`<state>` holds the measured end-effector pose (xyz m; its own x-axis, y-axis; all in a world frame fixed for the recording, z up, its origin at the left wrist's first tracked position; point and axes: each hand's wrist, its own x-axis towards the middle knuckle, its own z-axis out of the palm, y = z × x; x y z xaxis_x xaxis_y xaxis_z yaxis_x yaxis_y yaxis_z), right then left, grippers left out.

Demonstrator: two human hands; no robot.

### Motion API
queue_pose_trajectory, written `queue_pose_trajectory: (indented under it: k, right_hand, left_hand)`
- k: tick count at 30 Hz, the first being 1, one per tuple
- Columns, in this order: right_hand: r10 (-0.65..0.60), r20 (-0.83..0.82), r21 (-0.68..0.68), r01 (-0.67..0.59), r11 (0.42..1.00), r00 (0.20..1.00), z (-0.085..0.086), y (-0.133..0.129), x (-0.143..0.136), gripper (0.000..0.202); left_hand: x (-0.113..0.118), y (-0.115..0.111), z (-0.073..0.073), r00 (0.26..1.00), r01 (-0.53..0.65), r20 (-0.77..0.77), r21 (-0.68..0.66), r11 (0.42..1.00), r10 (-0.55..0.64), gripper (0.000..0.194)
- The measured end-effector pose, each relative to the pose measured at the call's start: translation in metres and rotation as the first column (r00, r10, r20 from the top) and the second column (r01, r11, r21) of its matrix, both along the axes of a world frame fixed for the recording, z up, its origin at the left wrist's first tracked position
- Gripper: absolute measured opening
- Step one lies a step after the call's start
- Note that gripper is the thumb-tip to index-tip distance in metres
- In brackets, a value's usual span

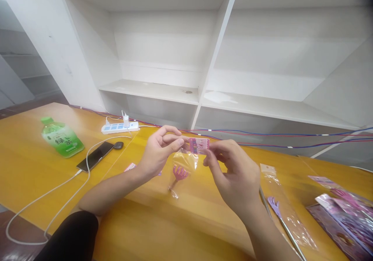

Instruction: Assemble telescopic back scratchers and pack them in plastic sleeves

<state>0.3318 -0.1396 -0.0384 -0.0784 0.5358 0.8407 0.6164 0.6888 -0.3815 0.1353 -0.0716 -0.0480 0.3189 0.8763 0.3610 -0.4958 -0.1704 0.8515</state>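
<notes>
A clear plastic bag (190, 161) hangs upright in front of me, with a pink back scratcher (178, 174) inside it, hand-shaped end up. At the bag's top is a small pink printed card (199, 145). My left hand (157, 152) is closed, pinching the bag's upper left corner between thumb and fingers. From the other side, the thumb and fingers of my right hand (234, 173) are closed on the right end of the card. A purple back scratcher (275, 206) with a metal rod lies on the table near my right forearm, beside a long clear sleeve (287, 199).
Packaged pink and purple back scratchers (346, 210) are piled at the right. Leftward lie a green tea bottle (62, 137), a phone (95, 157) with a white cable, and a power strip (120, 127). White shelving (154, 91) and red and blue cables run behind the table.
</notes>
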Motion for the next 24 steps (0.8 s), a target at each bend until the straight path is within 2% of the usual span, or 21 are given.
queue_pose_trajectory:
  k: [7, 15, 18, 20, 24]
  right_hand:
    - [-0.035, 0.162, 0.063, 0.025, 0.998, 0.986, 0.007, -0.007, 0.002, 0.017]
    - [-0.043, 0.284, 0.027, 0.037, 0.999, 0.958, 0.009, -0.021, 0.004, 0.015]
    - [-0.069, 0.351, 0.015, 0.068, 0.998, 0.934, 0.007, -0.029, 0.002, 0.024]
    - [-0.08, 0.341, 0.012, 0.08, 0.997, 0.937, 0.007, -0.032, 0.001, 0.028]
    - [-0.095, 0.271, 0.042, 0.087, 0.995, 0.958, 0.006, -0.032, -0.001, 0.021]
  left_hand:
    - [-0.002, -0.004, 0.003, 1.0, 0.02, -0.014, -0.029, 0.999, -0.021, 0.027]
    - [-0.001, -0.012, 0.002, 0.993, 0.105, -0.046, -0.062, 0.993, -0.108, 0.023]
    - [0.001, -0.017, 0.002, 0.993, 0.101, -0.058, -0.067, 0.993, -0.105, 0.021]
    - [0.001, -0.019, 0.003, 0.992, 0.109, -0.053, -0.078, 0.991, -0.114, 0.02]
    - [0.0, -0.023, 0.007, 0.991, 0.125, -0.045, -0.088, 0.988, -0.13, 0.02]
